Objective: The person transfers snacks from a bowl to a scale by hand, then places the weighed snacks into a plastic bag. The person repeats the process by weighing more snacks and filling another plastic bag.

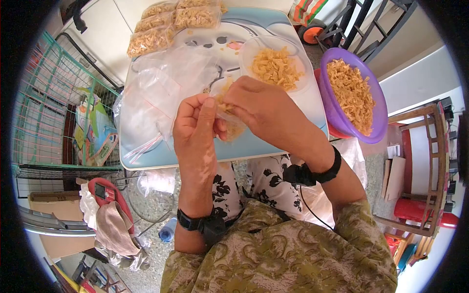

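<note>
Close above the table's near part, a clear plastic bag (233,131) with yellowish dried strips in it is between my two hands. My left hand (196,128) is closed, thumb and fingers pinching the bag's upper edge. From the other side my right hand (266,110) bends over the bag's mouth with its fingers curled together, and some strips show by the fingertips. Its palm side is hidden. Just beyond the right hand, a clear round tray (302,61) holds a heap of the same dried strips (276,68).
Flat clear bags (161,80) and thin white-and-pink strips (144,149) lie on the table's left side. Several filled bags (151,41) are stacked at the far left corner. A purple basin (330,115) of dried strips stands at right. A green wire cage (46,112) is at left.
</note>
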Available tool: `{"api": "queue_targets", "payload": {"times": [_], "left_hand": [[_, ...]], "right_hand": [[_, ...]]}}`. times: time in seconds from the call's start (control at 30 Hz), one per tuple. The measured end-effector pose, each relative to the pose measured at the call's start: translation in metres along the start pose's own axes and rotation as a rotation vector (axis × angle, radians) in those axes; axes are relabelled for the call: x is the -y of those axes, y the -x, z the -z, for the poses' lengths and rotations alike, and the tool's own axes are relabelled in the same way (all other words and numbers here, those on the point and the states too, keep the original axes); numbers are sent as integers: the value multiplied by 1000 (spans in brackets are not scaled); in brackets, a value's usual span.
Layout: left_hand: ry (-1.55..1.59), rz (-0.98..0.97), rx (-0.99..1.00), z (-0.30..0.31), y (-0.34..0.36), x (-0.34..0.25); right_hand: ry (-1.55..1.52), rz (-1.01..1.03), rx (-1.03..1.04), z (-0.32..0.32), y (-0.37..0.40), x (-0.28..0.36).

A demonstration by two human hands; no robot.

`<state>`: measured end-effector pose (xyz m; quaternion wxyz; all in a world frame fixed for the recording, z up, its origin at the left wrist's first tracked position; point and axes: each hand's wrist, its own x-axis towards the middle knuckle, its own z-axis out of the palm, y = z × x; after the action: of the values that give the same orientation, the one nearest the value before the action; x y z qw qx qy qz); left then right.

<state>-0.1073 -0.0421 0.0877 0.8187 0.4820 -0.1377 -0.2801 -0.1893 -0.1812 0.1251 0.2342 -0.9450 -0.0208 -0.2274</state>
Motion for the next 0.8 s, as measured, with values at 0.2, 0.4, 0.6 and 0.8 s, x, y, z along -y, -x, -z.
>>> {"api": "queue_targets", "payload": {"times": [0.2,0.4,0.6,0.8], "left_hand": [[-44,-32,5,0,1,0],[-33,-19,-35,8,-3,-4],[-31,-16,-18,6,-2,-4],[-82,-22,0,1,3,-7]], "right_hand": [[72,-16,192,1,-9,4],[-72,-92,26,7,-11,10],[1,19,89,5,-10,5],[133,-2,269,-4,-13,6]]}}
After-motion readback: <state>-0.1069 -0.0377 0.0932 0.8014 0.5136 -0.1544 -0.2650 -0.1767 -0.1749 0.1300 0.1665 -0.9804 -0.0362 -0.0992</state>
